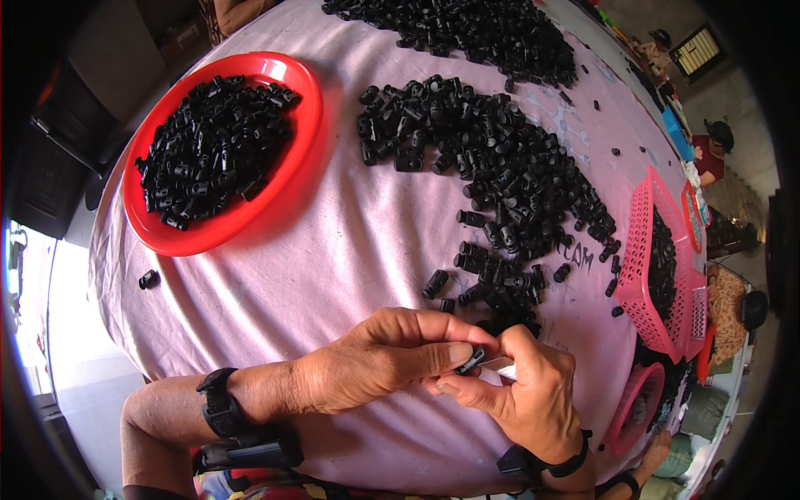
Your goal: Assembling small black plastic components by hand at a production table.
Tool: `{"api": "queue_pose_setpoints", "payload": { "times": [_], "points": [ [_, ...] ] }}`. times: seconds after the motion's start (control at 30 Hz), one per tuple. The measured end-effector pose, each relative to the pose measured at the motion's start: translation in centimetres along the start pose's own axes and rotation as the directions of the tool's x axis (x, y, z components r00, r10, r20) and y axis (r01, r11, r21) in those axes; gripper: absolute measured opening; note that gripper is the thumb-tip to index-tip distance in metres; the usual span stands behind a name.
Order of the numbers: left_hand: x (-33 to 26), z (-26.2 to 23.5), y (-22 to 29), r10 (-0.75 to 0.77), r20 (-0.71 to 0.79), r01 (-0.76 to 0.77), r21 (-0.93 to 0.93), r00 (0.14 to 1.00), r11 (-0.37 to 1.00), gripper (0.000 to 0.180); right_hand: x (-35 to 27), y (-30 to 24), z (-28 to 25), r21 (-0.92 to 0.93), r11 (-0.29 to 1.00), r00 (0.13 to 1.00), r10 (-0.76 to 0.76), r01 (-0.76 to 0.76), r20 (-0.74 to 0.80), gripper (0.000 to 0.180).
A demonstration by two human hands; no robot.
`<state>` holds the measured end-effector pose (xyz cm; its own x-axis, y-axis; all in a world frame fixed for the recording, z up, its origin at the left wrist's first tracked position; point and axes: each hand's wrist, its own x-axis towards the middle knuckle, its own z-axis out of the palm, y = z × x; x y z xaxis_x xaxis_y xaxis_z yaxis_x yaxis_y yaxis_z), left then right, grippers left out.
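Observation:
My left hand (367,362) pinches a small black plastic cord lock (472,359) between thumb and fingertips. Close against it, my right hand (537,396) grips a thin tool, pale and shiny like a small blade (498,364); most of it is hidden in the fingers. Just beyond both hands starts a curved pile of loose black cord locks (508,183), spread over the pink cloth (242,308). To the far left, a red plastic plate (307,125) holds a heap of the same pieces.
Another black heap (492,37) lies at the far edge. At right stand a pink perforated basket (640,275) with black pieces and a round pink basket (625,417). One stray cord lock (148,279) sits left. Another person's arm (654,454) reaches in at lower right.

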<state>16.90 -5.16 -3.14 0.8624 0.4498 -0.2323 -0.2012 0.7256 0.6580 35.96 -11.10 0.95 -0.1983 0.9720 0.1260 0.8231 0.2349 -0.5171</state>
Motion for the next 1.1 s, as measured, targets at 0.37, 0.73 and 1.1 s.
{"api": "queue_pose_setpoints", "payload": {
  "times": [0.37, 0.73, 1.1],
  "points": [
    [0.09, -0.14, -0.21, 0.004, 0.007, -0.004, -0.013, 1.000, 1.000, 0.030, -0.15, 0.07, 0.04, 0.016, 0.999, 1.000, 0.029, -0.029, 0.004, 0.055],
    [-0.23, 0.04, -0.05, -0.019, -0.005, 0.019, -0.064, 1.000, 0.998, 0.030, -0.21, -0.15, 0.07, 0.001, 1.000, 1.000, 0.026, -0.026, 0.006, 0.054],
    [-0.05, -0.01, -0.06, -0.011, -0.003, 0.011, -0.038, 1.000, 0.999, 0.028, -0.14, -0.05, 0.00, 0.031, 0.999, 0.999, 0.037, -0.038, 0.037, 0.054]
  ]
}}
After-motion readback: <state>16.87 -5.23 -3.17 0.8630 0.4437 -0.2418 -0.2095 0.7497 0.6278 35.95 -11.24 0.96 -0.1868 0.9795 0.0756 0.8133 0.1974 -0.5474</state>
